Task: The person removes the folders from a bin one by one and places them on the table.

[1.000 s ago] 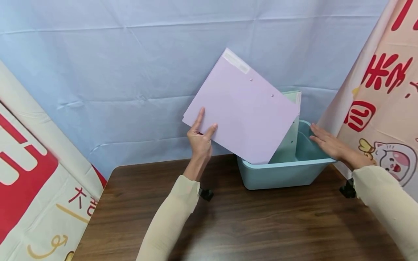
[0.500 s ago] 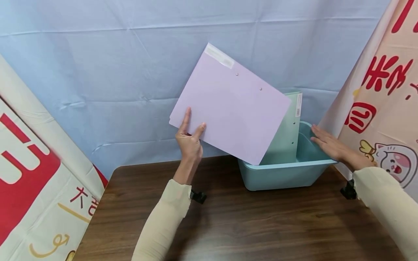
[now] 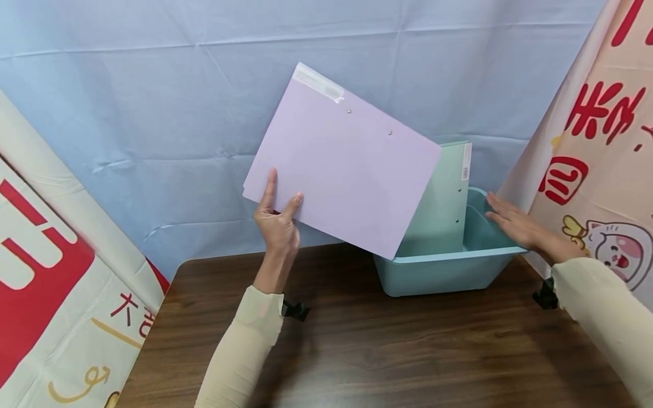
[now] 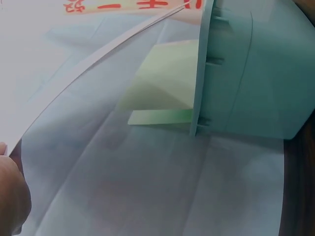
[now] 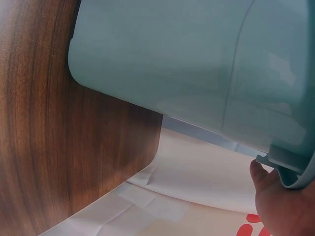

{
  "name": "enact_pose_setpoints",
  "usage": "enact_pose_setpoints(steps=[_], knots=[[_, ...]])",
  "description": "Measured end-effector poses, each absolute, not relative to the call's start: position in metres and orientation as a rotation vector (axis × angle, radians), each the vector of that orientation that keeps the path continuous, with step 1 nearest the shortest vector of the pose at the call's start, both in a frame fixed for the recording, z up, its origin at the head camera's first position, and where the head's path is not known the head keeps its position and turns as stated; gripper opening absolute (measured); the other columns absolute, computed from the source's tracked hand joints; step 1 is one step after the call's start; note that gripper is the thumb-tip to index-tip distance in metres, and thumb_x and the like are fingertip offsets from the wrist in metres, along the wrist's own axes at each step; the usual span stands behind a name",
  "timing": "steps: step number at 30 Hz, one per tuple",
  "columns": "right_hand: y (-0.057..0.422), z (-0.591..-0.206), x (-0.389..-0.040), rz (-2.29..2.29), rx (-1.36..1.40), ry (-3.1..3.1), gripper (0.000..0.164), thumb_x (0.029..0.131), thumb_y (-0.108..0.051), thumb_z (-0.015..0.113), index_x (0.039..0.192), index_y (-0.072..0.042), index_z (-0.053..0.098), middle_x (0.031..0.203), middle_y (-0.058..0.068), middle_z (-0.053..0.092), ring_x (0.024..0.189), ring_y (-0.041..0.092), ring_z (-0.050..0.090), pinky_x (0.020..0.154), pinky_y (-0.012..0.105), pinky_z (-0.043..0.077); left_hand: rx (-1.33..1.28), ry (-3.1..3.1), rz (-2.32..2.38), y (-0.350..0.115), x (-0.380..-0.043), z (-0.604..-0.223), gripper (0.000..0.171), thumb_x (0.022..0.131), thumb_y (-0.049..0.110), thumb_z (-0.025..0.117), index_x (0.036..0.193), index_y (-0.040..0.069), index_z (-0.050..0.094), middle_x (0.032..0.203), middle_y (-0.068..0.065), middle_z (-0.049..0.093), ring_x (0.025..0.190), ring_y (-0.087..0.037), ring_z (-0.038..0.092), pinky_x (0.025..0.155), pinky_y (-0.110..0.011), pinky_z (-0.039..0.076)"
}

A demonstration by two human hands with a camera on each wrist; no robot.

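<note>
My left hand (image 3: 278,226) pinches a lilac file folder (image 3: 342,170) by its lower left edge, with thumb and a finger extended along the near face. The folder is tilted, with a pale label strip and two rivets along its upper edge. Its lowest corner is at the left front rim of a blue-green plastic bin (image 3: 439,277); whether it touches cannot be told. A mint-green file folder (image 3: 441,209) stands in the bin. My right hand (image 3: 522,226) holds the bin's right rim; in the right wrist view a digit (image 5: 260,174) tucks under that rim.
The bin stands at the back right of a brown wood-grain table (image 3: 408,345). Right behind it hangs a light blue cloth (image 3: 178,141). Printed banners hang at the right (image 3: 607,187) and left (image 3: 56,272) sides.
My left hand has moved left with the lilac folder, drawing it away from the bin and exposing more of the mint-green folder. The right hand and bin have stayed in place.
</note>
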State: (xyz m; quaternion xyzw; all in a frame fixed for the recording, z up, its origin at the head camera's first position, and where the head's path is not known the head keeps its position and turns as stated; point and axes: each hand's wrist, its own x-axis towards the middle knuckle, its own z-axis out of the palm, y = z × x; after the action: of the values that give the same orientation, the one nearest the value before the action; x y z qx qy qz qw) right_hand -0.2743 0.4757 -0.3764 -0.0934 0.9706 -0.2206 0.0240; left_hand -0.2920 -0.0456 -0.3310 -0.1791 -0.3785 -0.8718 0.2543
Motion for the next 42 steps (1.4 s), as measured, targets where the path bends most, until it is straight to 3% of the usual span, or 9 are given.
enact_pose_setpoints(steps=[10, 21, 29, 42], knots=[[0.476, -0.376, -0.273, -0.671, -0.286, 3.009, 0.07, 0.117, -0.033, 0.029, 0.165, 0.004, -0.006, 0.171, 0.033, -0.009, 0.157, 0.057, -0.006, 0.121, 0.078, 0.001, -0.466, -1.099, -2.373, -0.072, -0.283, -0.324, 0.083, 0.082, -0.032, 0.068, 0.154, 0.005, 0.053, 0.158, -0.009, 0.055, 0.134, -0.025, 0.06, 0.1, -0.035, 0.057], [0.476, -0.377, -0.274, -0.672, -0.287, 3.013, 0.07, 0.117, -0.034, 0.029, 0.165, 0.005, -0.004, 0.171, 0.034, -0.007, 0.157, 0.057, -0.005, 0.121, 0.078, 0.001, -0.487, -1.166, -2.356, -0.111, -0.274, -0.317, 0.081, 0.083, -0.035, 0.061, 0.153, 0.004, 0.053, 0.158, -0.014, 0.054, 0.133, -0.027, 0.06, 0.097, -0.032, 0.059], [0.476, -0.378, -0.275, -0.666, -0.288, 3.013, 0.07, 0.117, -0.033, 0.029, 0.165, 0.005, -0.004, 0.171, 0.033, -0.007, 0.157, 0.057, -0.005, 0.121, 0.078, 0.001, -0.518, -1.24, -2.346, -0.146, -0.27, -0.311, 0.079, 0.086, -0.035, 0.057, 0.153, 0.007, 0.055, 0.162, -0.013, 0.049, 0.14, -0.029, 0.052, 0.099, -0.031, 0.058], [0.473, -0.375, -0.272, -0.656, -0.287, 3.016, 0.07, 0.117, -0.033, 0.029, 0.165, 0.005, -0.004, 0.171, 0.033, -0.007, 0.157, 0.057, -0.005, 0.121, 0.078, 0.002, -0.517, -1.365, -2.414, -0.211, -0.265, -0.312, 0.08, 0.084, -0.039, 0.053, 0.15, 0.005, 0.058, 0.156, -0.014, 0.053, 0.133, -0.023, 0.057, 0.093, -0.029, 0.061]])
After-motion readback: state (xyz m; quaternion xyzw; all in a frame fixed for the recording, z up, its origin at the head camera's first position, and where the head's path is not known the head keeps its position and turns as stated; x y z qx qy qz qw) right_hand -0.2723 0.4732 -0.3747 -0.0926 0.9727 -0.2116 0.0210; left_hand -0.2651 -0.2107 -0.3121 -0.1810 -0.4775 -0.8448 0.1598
